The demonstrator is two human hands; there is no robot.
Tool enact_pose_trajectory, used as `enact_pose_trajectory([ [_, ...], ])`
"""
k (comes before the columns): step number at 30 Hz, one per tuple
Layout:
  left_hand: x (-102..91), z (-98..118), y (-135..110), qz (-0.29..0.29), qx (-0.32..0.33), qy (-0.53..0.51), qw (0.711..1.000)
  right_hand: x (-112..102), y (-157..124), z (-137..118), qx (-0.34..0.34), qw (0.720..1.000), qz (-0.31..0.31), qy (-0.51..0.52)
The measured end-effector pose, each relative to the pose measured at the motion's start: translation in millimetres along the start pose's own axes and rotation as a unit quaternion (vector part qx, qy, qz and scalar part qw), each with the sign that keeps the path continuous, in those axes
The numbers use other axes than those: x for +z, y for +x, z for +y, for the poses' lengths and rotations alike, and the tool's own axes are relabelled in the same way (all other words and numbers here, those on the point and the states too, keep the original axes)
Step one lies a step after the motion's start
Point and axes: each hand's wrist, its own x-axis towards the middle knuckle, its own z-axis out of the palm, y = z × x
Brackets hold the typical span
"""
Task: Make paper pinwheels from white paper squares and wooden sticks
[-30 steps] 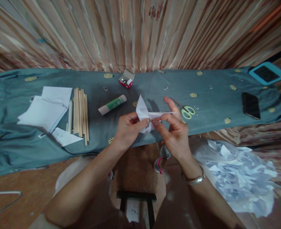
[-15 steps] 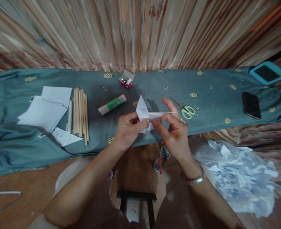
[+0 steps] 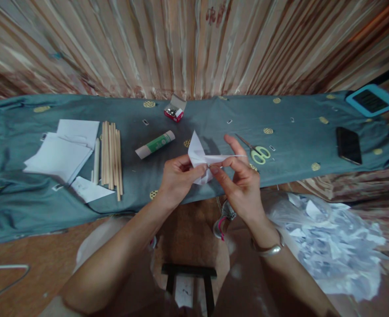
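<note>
Both my hands meet over the near edge of a table draped in blue-grey cloth (image 3: 214, 114). My left hand (image 3: 177, 178) pinches a folded white paper shape (image 3: 199, 158) from the left. My right hand (image 3: 244, 182) pinches the same paper at its middle from the right, index finger raised. A thin paper flap sticks out rightward above my right fingers. A small dark or metal bit shows at the pinch point; I cannot make out what it is.
On the cloth lie a stack of white sheets (image 3: 60, 152), several wooden sticks (image 3: 110, 154), a glue stick (image 3: 155, 144), an open red box of staples (image 3: 174, 110), scissors (image 3: 257, 152), a black phone (image 3: 348, 145) and a blue-framed device (image 3: 371, 100). A bag of paper scraps (image 3: 329, 242) sits low right.
</note>
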Motion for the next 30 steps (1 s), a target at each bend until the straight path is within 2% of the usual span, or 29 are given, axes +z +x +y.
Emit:
enact_pose_trajectory([
  [17, 0.2, -1.4, 1.8, -0.012, 0.029, 0.031, 0.999, 2.7, -2.5, 2.4, 0.044, 0.999, -0.012, 0.028],
  [30, -3.7, -2.9, 4.4, -0.032, 0.016, 0.015, 0.999, 6.2, -3.4, 2.1, 0.061, 0.997, -0.001, 0.035],
])
